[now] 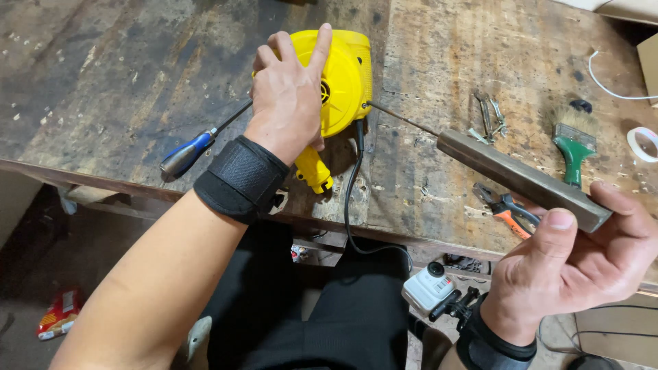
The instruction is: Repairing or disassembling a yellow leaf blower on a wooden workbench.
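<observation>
We see a worn, stained wooden workbench filling the upper frame, dim floor below w/ a red wrapper at lower left. Centre top: yellow electric blower lying on its side, black cord trailing down. Our left hand rests flat on it, fingers spread. Our right hand, lower right, grips a metal-handled tool whose thin rod meets the blower. Blue-handled screwdriver lies left; green paintbrush and orange pliers lie right.
</observation>
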